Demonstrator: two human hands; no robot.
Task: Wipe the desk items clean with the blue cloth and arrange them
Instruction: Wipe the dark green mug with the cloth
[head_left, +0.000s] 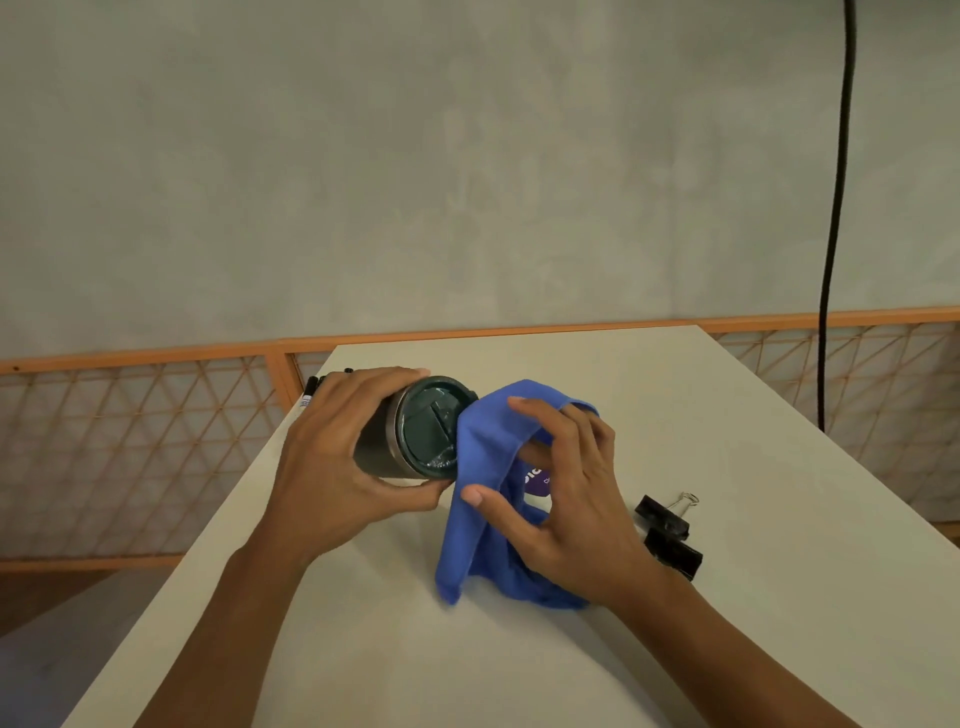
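Two hands are at work over the desk (727, 623). Farthest left, at ten o'clock from the cup, a few pens (310, 388) lie at the desk's edge, partly hidden behind the left hand (332, 467). That hand has its fingers and thumb curled round the cup (382, 452), holding it tipped on its side with the dark lid (428, 428) facing three o'clock. Whether the cup touches the desk I cannot tell.

The cloth (485, 467) touches the lid's rim on that side and hangs bunched down to the desk at five o'clock from the cup. The right hand (566, 509) grips the cloth, with the thumb pressed on the front fold and the fingers hooked over the top. Two black clips (669, 535) lie just beside each other at three o'clock from that hand.

The lid looks to be the part being wiped. With the cup on its side, a loose lid could let any contents run onto the desk. Its wall looks smooth, so a hard push from the cloth could twist it out of the one-handed hold. It could also shove the cup back into the pens, which sit near enough to the edge to roll off. The cloth's trailing end may drag across the clips.
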